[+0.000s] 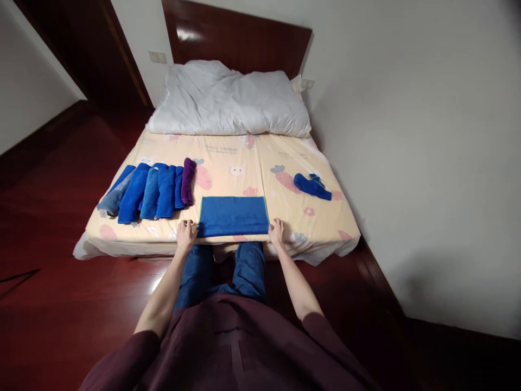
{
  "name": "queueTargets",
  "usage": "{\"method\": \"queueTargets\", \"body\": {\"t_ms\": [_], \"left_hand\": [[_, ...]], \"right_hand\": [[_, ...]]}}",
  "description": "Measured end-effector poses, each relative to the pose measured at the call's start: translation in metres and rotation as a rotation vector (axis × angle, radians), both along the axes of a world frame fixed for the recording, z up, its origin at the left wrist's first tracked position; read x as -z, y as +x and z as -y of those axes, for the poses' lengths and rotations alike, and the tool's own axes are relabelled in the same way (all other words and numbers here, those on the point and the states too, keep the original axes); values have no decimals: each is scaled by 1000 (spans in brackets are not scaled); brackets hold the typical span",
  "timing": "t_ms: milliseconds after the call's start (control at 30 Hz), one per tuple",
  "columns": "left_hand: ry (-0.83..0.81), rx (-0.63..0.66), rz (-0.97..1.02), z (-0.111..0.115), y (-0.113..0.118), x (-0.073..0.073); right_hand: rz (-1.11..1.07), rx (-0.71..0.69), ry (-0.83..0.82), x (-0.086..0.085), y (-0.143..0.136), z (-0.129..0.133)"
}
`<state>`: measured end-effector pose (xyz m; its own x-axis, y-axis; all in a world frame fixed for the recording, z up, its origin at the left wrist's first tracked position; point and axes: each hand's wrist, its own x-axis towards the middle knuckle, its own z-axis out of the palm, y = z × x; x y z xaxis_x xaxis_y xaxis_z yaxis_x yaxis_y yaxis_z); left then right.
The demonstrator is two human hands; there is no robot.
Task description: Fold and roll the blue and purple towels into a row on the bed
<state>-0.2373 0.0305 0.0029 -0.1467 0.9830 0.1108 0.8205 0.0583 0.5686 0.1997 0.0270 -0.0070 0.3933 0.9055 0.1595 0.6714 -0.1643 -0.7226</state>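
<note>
A blue towel [233, 213] with thin green edging lies flat on the bed, close to its front edge. Its near side looks folded over into a narrow strip. At the near left corner, my left hand [186, 234] pinches the towel, fingers bent. My right hand [277, 232] grips the opposite near corner the same way. To the left of my left hand lies a row of several rolled towels [158, 190], mostly blue. A purple rolled towel [188, 181] ends that row on the right.
A crumpled blue cloth [312, 186] lies on the bed's right side. The bed [228, 163] has a cream sheet with rabbit and carrot prints. A thick white quilt [232, 103] is bunched against the dark wooden headboard [240, 38]. A wall [407, 163] stands on the right.
</note>
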Motion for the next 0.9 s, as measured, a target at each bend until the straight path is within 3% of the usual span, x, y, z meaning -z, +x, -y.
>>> {"method": "queueTargets", "body": {"t_ms": [100,200,367,633,900], "left_hand": [[160,325,-101,30,-1,3],[170,507,-131,50,12,14],[118,483,-213,43,33,29],[52,437,-398,42,21,41],[-40,413,-478,28,28,29]], "right_hand": [[151,-213,159,-4,-9,34],[223,-434,106,-2,-17,53],[274,-548,-58,15,-24,44],[463,-499,-112,24,-18,38],[535,-472,-213,17,-14,16]]}}
